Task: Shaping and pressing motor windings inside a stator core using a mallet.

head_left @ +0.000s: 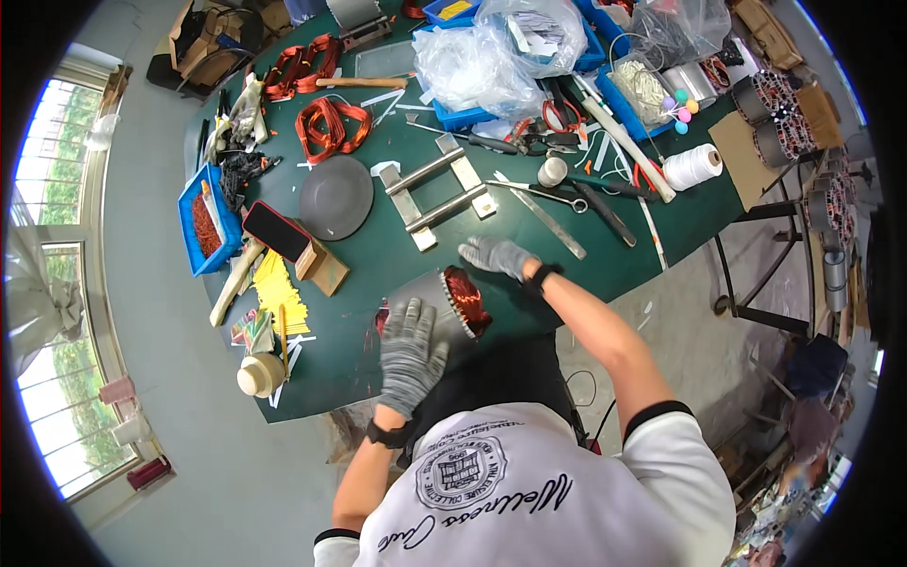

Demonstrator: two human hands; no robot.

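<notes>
A grey metal motor stator [430, 291] lies on its side near the front edge of the green table. Red-brown copper windings [467, 300] bulge from its right end, and a little copper shows at its left end. My left hand [408, 354], in a grey striped glove, lies on the stator with its fingers stretched out flat. To the right and farther away, my right hand [497, 257], gloved alike, hovers over or rests on the table, fingers extended and holding nothing. Beyond it stands a metal frame with two round bars [448, 194].
Left of the frame are a dark round disc [336, 198], copper wire coils [331, 130], a phone [275, 231] on a wooden block and yellow paper strips [281, 298]. On the right lie scissors [548, 194], a metal strip [548, 222] and a white thread spool [693, 167].
</notes>
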